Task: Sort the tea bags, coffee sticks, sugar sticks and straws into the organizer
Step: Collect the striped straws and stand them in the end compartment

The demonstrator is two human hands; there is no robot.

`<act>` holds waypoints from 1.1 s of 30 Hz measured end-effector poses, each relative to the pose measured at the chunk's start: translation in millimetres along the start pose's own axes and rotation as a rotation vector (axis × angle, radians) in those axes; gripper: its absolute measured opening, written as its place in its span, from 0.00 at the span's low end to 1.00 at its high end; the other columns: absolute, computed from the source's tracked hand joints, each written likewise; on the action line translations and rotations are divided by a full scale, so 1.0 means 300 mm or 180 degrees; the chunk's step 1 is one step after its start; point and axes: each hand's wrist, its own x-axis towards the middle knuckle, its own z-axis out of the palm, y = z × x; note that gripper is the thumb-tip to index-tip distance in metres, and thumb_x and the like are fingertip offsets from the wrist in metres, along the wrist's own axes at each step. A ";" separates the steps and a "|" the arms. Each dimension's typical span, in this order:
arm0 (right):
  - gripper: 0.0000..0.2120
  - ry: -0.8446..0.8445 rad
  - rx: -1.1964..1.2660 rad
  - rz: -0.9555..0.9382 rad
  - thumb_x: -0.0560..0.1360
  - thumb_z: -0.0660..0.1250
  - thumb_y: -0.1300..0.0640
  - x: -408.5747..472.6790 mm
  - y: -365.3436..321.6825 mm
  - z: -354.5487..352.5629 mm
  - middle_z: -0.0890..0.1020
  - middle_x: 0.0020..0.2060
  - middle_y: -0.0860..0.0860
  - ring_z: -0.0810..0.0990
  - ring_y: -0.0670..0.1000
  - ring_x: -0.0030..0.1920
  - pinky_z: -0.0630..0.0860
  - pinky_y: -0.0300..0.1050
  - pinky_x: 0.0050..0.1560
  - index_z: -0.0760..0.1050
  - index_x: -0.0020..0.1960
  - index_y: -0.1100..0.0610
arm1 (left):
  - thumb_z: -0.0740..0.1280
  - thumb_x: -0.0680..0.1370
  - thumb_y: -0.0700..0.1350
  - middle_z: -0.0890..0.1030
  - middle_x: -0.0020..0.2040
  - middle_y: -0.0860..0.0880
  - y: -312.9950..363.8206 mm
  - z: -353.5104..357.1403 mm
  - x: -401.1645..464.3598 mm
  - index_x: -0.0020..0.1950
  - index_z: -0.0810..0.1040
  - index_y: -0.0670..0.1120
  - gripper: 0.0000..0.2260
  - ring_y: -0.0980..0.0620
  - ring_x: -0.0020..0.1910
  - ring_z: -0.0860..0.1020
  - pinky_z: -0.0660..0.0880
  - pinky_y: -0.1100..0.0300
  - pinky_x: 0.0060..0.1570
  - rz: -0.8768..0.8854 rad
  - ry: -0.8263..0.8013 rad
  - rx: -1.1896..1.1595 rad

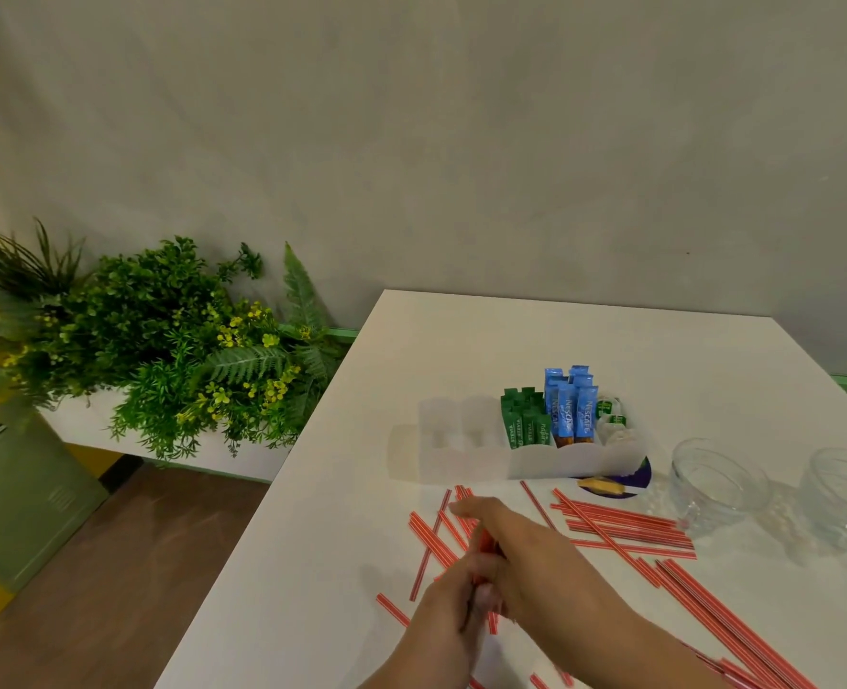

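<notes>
White surface (pixel 342 489) fills your view, set against a grey wall. Nearest you, your left hand (pixel 453 606) and right hand (pixel 520 549) meet in front of the organizer (pixel 525 460); the fingers of both curl round a small bundle of red striped straws (pixel 486 547). More loose straws (pixel 625 524) lie scattered flat around your hands, between you and the organizer. Inside the organizer, green sugar sticks (pixel 523 420) stand upright, blue coffee sticks (pixel 570 407) just right of them, tea bags (pixel 610 412) at its right end; its left compartments look blurred. Right of the organizer stand two clear glass bowls (pixel 719 482). Left of it, beyond the surface edge, a leafy plant (pixel 173 335).
</notes>
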 end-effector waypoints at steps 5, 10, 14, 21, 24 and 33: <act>0.11 0.0267 -0.0051 -0.0393 0.77 0.61 0.63 0.084 -0.055 -0.127 0.74 0.46 0.45 0.75 0.45 0.47 0.71 0.33 0.44 0.73 0.57 0.53 | 0.54 0.82 0.44 0.75 0.33 0.67 0.095 -0.112 0.090 0.45 0.70 0.59 0.11 0.68 0.36 0.73 0.66 0.73 0.39 0.0909 -0.0174 0.0126; 0.08 0.0574 0.0011 -0.0490 0.76 0.60 0.64 0.266 -0.093 -0.255 0.77 0.38 0.45 0.76 0.48 0.40 0.71 0.36 0.37 0.74 0.48 0.52 | 0.54 0.82 0.45 0.72 0.37 0.56 0.193 -0.247 0.309 0.50 0.69 0.59 0.09 0.64 0.36 0.72 0.68 0.73 0.36 0.1151 -0.0122 0.0112; 0.08 0.0863 -0.0079 -0.0520 0.74 0.62 0.64 0.455 -0.066 -0.289 0.79 0.37 0.49 0.78 0.52 0.38 0.75 0.43 0.39 0.73 0.44 0.51 | 0.58 0.79 0.48 0.72 0.49 0.45 0.182 -0.330 0.512 0.58 0.74 0.40 0.14 0.47 0.49 0.74 0.73 0.63 0.46 0.1016 0.0040 0.0607; 0.05 0.0453 -0.0125 -0.0330 0.75 0.62 0.64 0.673 0.045 -0.209 0.76 0.35 0.48 0.74 0.48 0.36 0.71 0.38 0.35 0.75 0.47 0.57 | 0.65 0.77 0.45 0.75 0.49 0.50 0.078 -0.353 0.648 0.56 0.77 0.46 0.08 0.51 0.48 0.74 0.67 0.62 0.47 0.0315 0.0164 0.1315; 0.04 0.0228 -0.0050 -0.0189 0.75 0.63 0.64 0.713 0.092 -0.169 0.74 0.34 0.46 0.73 0.47 0.34 0.71 0.39 0.36 0.75 0.48 0.59 | 0.70 0.74 0.47 0.74 0.49 0.51 0.039 -0.340 0.649 0.55 0.74 0.47 0.12 0.52 0.47 0.73 0.67 0.61 0.45 0.0152 0.0362 0.1250; 0.11 0.0073 0.0082 -0.0015 0.74 0.66 0.64 0.759 0.134 -0.102 0.78 0.44 0.53 0.76 0.50 0.39 0.76 0.44 0.44 0.76 0.57 0.59 | 0.74 0.70 0.45 0.71 0.60 0.46 0.003 -0.306 0.641 0.69 0.64 0.45 0.31 0.54 0.51 0.69 0.68 0.62 0.49 -0.0105 0.0647 0.0830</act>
